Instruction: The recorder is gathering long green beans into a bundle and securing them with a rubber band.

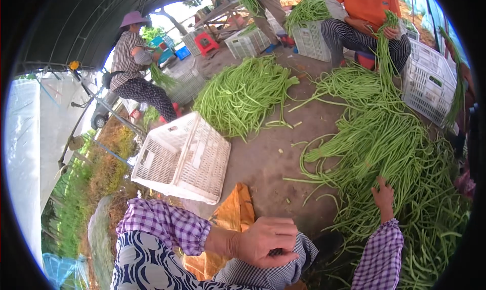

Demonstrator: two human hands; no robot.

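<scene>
My left hand [271,241] rests over my knee in checked trousers [258,271], its fingers curled; a dark gap shows between thumb and fingers, and I see no object in it. My right hand [384,198] reaches to the large heap of long green yardlong beans [383,142] at the right. Its fingers are spread, and the tips touch or hover just above the bean strands. Looser, darker-looking beans [429,229] lie on the ground beside my right sleeve. An orange woven sack [231,214] lies beyond my left forearm.
A white plastic crate [205,157] lies tipped ahead on the left. Another bean heap [246,96] sits mid-floor. A person in orange [366,9] holds a bean bundle by white crates [429,81]. A person in a pink hat [131,58] works left. A red stool [206,43] stands behind.
</scene>
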